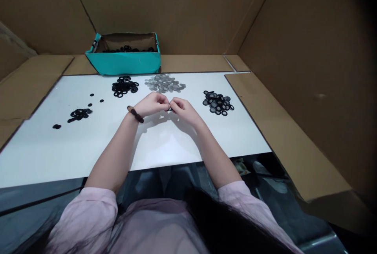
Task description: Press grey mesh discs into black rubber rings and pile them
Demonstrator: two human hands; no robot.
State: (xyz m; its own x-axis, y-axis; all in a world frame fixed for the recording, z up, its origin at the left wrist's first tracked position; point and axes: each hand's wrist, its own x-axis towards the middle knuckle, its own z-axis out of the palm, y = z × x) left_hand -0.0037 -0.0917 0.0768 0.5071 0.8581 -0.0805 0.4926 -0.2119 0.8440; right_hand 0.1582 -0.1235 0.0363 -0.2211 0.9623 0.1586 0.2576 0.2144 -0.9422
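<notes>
Rings [121, 87] lie before a box [126, 63], left of discs [165, 84].

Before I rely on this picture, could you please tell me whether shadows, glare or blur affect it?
In the head view, soft shadows fall on the white tabletop near the left hand and right hand, with pale sheen nearer the wearer; the cardboard wall fades to black at upper right; the small dark piece the hands pinch is indistinct.

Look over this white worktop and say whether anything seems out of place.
Two black discs look stray beyond the small black pile on the left, and a little clump sits apart, nearer the left edge, while most other pieces are heaped together.
</notes>
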